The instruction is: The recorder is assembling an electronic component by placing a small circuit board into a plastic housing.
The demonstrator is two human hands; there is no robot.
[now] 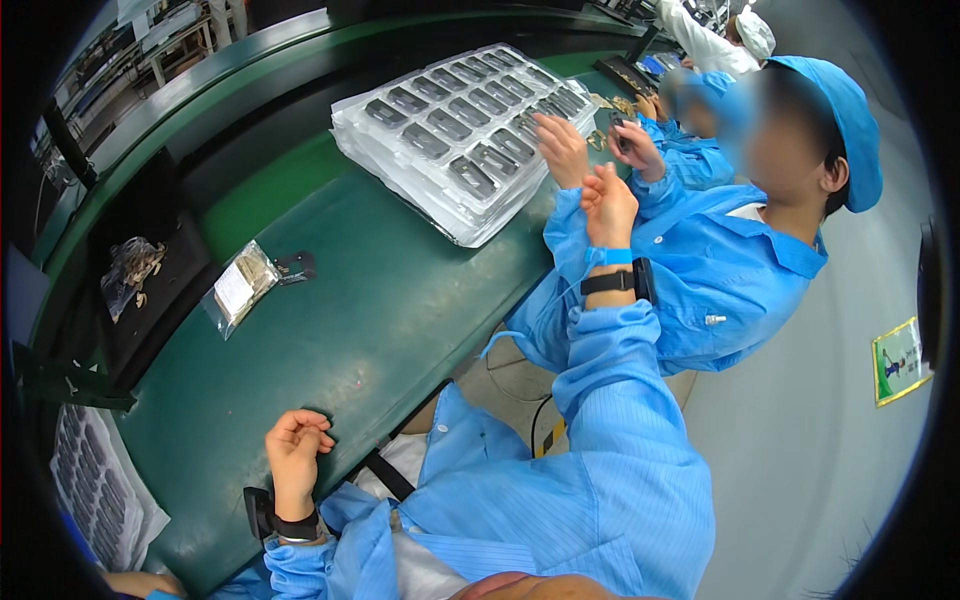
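Green bench (370, 290); white tray (430, 197), dark-grey pieces (425, 140); blue pinstriped sleeve (630, 395); black wristband (607, 282).

A green bench (350, 290) carries white trays (437, 197) and a bag (243, 288).

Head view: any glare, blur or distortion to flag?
Head view: fisheye bends straight edges, corners go black. Head view: pale, patchy sheen on the green table, small highlights on the clear bag. Head view: heavy blur over the face of the nearest co-worker; left hand and right hand look reasonably sharp.
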